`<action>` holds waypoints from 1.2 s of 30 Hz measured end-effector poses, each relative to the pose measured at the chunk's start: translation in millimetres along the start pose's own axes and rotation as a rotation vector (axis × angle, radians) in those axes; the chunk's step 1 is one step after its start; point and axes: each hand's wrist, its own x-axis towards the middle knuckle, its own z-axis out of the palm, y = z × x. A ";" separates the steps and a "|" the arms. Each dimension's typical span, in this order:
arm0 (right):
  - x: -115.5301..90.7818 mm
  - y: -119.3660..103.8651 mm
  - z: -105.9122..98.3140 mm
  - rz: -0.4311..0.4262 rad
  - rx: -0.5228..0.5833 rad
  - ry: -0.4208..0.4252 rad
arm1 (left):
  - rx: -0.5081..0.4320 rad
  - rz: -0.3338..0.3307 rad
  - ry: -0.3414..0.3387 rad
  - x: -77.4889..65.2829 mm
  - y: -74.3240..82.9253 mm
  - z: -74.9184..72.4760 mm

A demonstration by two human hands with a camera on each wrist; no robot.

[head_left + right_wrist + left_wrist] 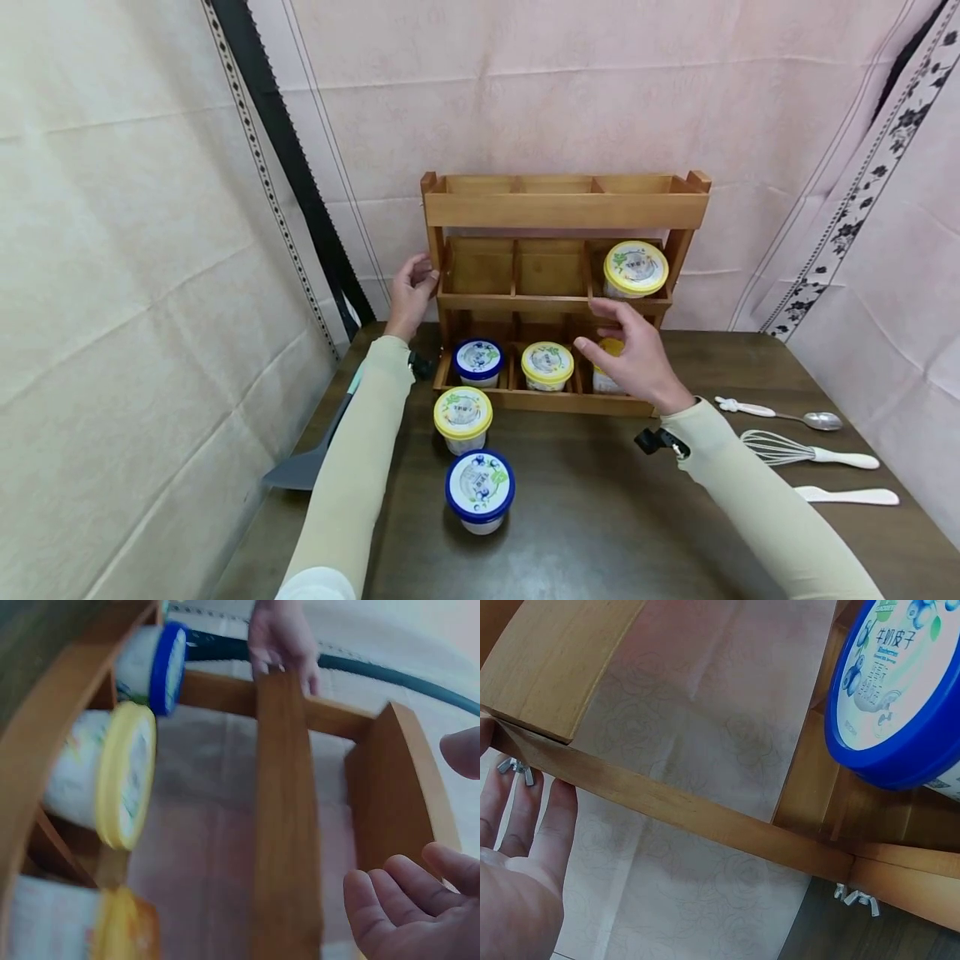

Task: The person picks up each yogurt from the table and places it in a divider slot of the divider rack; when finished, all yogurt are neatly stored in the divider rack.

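Left hand (412, 293) grips a three-tier wooden rack (562, 212) by its side, between thumb and fingers.
Right hand (636, 354), fingers parted, holds nothing, near the yellow-lidded tub (636, 267) in the middle tier's right compartment.

A yellow-lidded tub (462, 415) and a blue-lidded tub (480, 485) obstructed the rack's (566, 212) left front.
Tabletop (577, 483) between them and the right sleeve (750, 500) offered passage, though the right hand (632, 354) partly blocked the lower-right tub (604, 383).
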 end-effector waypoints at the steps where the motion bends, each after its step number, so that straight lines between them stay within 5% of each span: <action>1: -0.4 0.4 4.6 0.004 0.004 -0.011 | -0.001 0.003 0.001 0.2 -0.1 -0.4; 22: -28.0 -2.2 86.4 0.061 0.169 -0.313 | -0.019 0.000 -0.007 1.2 -1.2 -2.2; 36: -58.6 -1.2 116.6 0.032 0.224 -0.520 | -0.017 -0.002 -0.011 0.1 -1.5 -1.5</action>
